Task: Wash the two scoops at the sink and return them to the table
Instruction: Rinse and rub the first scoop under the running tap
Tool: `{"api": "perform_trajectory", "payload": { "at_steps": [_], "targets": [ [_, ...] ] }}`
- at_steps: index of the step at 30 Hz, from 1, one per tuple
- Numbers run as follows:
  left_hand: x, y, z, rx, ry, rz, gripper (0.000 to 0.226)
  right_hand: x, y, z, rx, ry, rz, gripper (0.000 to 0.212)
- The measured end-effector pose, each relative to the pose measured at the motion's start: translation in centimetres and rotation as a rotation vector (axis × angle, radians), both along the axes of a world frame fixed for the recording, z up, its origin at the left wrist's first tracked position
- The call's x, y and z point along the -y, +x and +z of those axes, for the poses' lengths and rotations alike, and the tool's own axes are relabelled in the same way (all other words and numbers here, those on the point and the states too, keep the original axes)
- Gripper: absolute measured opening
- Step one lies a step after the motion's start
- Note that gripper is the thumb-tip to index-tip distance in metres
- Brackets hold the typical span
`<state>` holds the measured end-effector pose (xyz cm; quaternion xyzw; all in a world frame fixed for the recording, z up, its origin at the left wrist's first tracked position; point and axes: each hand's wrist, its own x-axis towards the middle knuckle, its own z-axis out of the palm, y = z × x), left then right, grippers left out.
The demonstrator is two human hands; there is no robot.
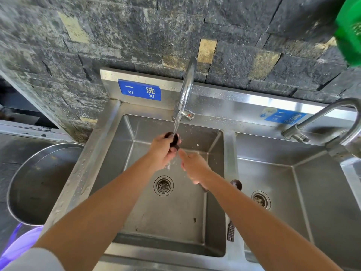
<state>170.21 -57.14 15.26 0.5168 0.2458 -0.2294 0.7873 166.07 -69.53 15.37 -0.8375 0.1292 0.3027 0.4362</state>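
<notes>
A dark scoop (174, 140) is under the running water from the left faucet (187, 89), above the left sink basin (175, 212). My left hand (163, 151) curls round the scoop's bowl. My right hand (193, 167) grips its handle, whose dark end pokes out below the hand. The second dark scoop (236, 185) lies on the divider between the two basins. Its perforated handle end (230, 232) points toward me, and my right forearm hides its middle.
The right basin (312, 192) has its own curved faucet (332, 116). A large steel bowl (39, 184) sits on the counter at the left, with a purple plastic item (21, 245) below it. A dark stone wall stands behind, and a green object (350, 30) is at the top right.
</notes>
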Motion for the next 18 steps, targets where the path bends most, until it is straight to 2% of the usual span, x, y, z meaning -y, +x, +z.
{"api": "perform_trajectory", "payload": {
  "at_steps": [1,2,3,4,5,7,8,9,10,11,13,14,15,16,17,18],
  "targets": [
    [0.4,-0.2,-0.3,-0.091,-0.160,0.116,0.015,-0.7,-0.1,0.2,-0.156,0.176,-0.108,0.059],
    [0.6,-0.3,-0.9,-0.140,-0.230,0.167,0.017,-0.7,-0.1,0.3,-0.217,0.244,-0.132,0.058],
    [0.5,-0.4,-1.2,-0.126,-0.216,0.150,0.017,-0.4,0.0,0.2,-0.160,0.193,-0.081,0.055],
    [-0.1,-0.3,-1.2,-0.039,-0.105,0.058,0.016,0.2,-0.1,0.3,-0.026,0.037,0.030,0.053],
    [-0.8,-0.2,-1.1,0.104,0.099,-0.125,0.013,1.1,-0.2,0.6,0.127,-0.148,0.165,0.054],
    [-2.1,-0.1,-1.2,0.414,0.667,-0.532,0.026,2.9,-0.1,0.9,0.311,-0.488,0.338,0.061],
    [-2.5,0.2,-1.5,0.513,0.853,-0.646,0.034,3.5,-0.2,0.8,0.358,-0.585,0.356,0.063],
    [-2.4,0.2,-1.6,0.542,0.912,-0.644,0.037,3.4,-0.2,0.7,0.376,-0.613,0.345,0.064],
    [-1.9,-0.1,-1.1,0.541,0.844,-0.569,0.037,2.8,-0.5,0.6,0.343,-0.554,0.304,0.064],
    [-1.3,-0.2,-0.9,0.451,0.667,-0.406,0.033,1.9,-0.6,0.5,0.256,-0.421,0.226,0.062],
    [0.3,-0.4,-0.3,0.031,0.070,0.006,0.017,-0.1,-0.8,0.4,-0.083,0.064,-0.069,0.060],
    [0.9,-0.5,-0.4,-0.103,-0.123,0.155,0.012,-0.7,-0.8,0.4,-0.220,0.275,-0.184,0.061],
    [1.1,-0.4,-0.8,-0.147,-0.177,0.198,0.012,-0.8,-0.6,0.4,-0.266,0.368,-0.214,0.062],
    [0.9,-0.5,-0.6,-0.113,-0.150,0.143,0.013,-0.5,-0.5,0.4,-0.227,0.312,-0.177,0.062],
    [0.3,-0.4,-0.4,-0.011,-0.034,0.011,0.017,0.1,-0.6,0.6,-0.111,0.128,-0.083,0.061],
    [-0.5,-0.2,-0.1,0.129,0.186,-0.215,0.025,1.2,-0.6,0.8,0.057,-0.132,0.057,0.062]
  ]
}}
